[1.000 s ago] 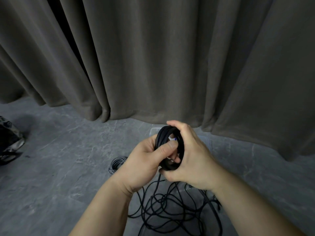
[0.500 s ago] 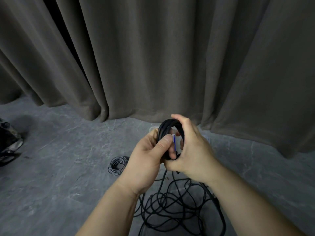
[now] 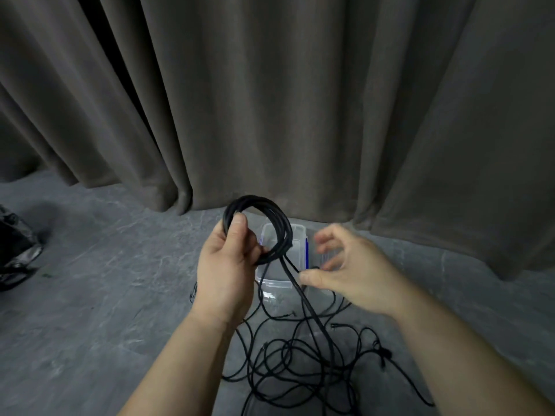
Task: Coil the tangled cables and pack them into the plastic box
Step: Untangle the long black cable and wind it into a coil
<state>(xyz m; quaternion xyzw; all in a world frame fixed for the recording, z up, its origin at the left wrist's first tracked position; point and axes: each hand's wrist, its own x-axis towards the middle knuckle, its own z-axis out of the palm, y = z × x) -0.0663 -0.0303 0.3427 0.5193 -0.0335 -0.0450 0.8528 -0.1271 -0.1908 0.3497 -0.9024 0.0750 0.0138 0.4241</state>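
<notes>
The left hand (image 3: 225,267) is gripping a black coil of cable (image 3: 260,228), thumb pressing on its rim, holding it upright above the clear plastic box (image 3: 284,259) sitting on the floor (image 3: 99,295). The right hand (image 3: 350,270) is hovering just right of the box, fingers spread and loosely curled (blurred, gripping nothing). Loose tangled cables (image 3: 303,358) are lying on the floor nearer the person than the box, and a curtain (image 3: 300,100) is hanging behind the box.

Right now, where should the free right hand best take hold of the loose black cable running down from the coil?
Probably on the taut strand just below the black coil held by the left hand. It hangs straight there, clear of the floor tangle. The right hand, beside it, could pinch it from the right.
</notes>
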